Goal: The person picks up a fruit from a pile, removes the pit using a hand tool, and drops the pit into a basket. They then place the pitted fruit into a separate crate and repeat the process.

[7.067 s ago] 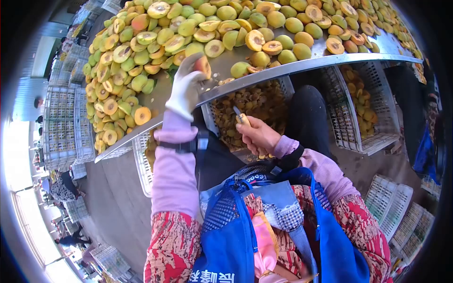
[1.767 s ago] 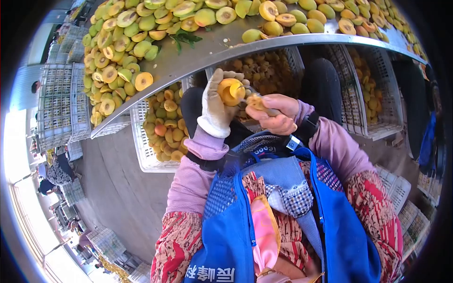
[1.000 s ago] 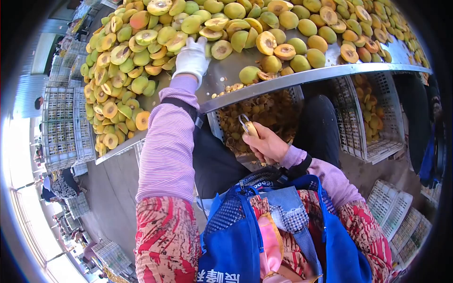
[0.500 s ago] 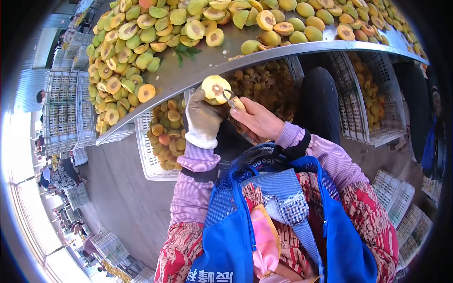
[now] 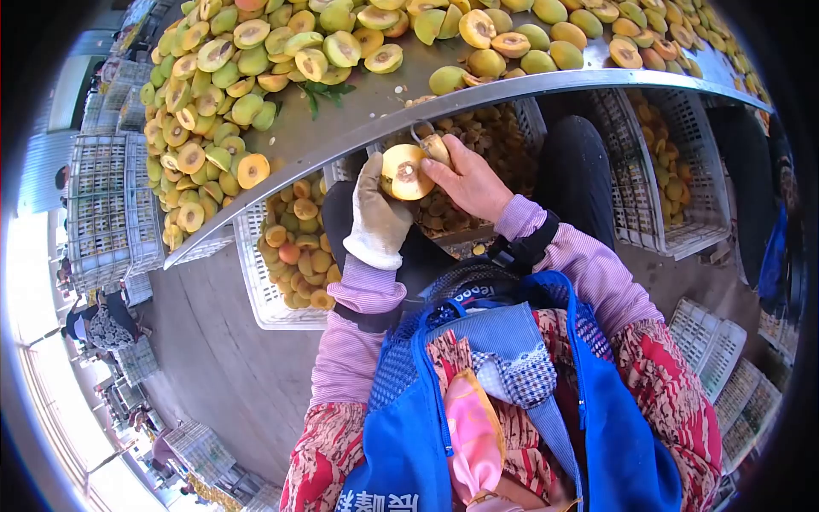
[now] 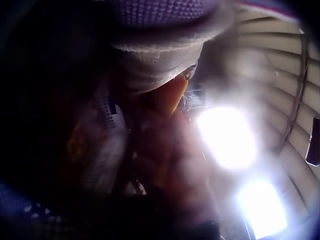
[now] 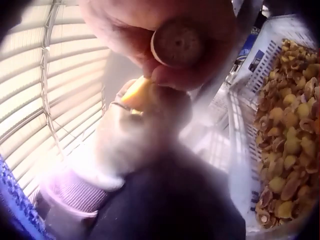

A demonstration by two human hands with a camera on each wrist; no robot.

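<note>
- Gloved left hand [image 5: 375, 224]: fingers clamped round a halved fruit [image 5: 397, 176], cut face showing!
- Bare right hand [image 5: 478, 184]: fingers wrapped round a wooden-handled loop tool [image 5: 436, 149], thumb against the fruit.
- That fruit's near the metal table's [image 5: 363, 101] edge, a fruit-filled white crate [image 5: 253, 286] nearby.

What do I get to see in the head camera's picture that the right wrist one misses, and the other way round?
Only the head view shows the heap of halved fruit spread on the metal tabletop, and the pink cloth at the person's chest.

Only the right wrist view shows the flat round end of the tool's wooden-looking handle.

Both show the gloved left hand holding a fruit half, the bare right hand gripping the tool, and fruit pieces in a white crate.
</note>
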